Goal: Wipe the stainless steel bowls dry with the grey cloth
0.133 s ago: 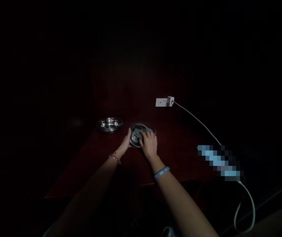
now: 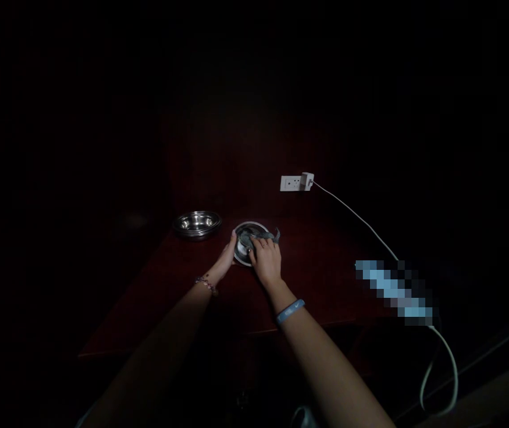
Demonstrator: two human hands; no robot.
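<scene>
My left hand (image 2: 226, 257) grips the left side of a round metal bowl (image 2: 240, 258), its thumb up along the rim and its other fingers hidden underneath. Inside the bowl my right hand (image 2: 266, 260) presses a grey-green cloth (image 2: 246, 239) against the metal, fingers closed on it. One end of the cloth sticks out past the right rim. Left of the bowl, a stack of shiny metal bowls (image 2: 197, 224) rests on the dark red table (image 2: 169, 297).
A white wall socket (image 2: 290, 183) with a charger (image 2: 307, 181) is behind the table. Its white cable (image 2: 356, 217) runs right to a blurred-out bluish object (image 2: 392, 291) and loops below it. The table's front edge (image 2: 272, 331) lies under my forearms. Surroundings are very dark.
My right hand has shifted slightly left with the cloth, whose loose end now curls up at the right rim. The left hand keeps its hold on the bowl.
</scene>
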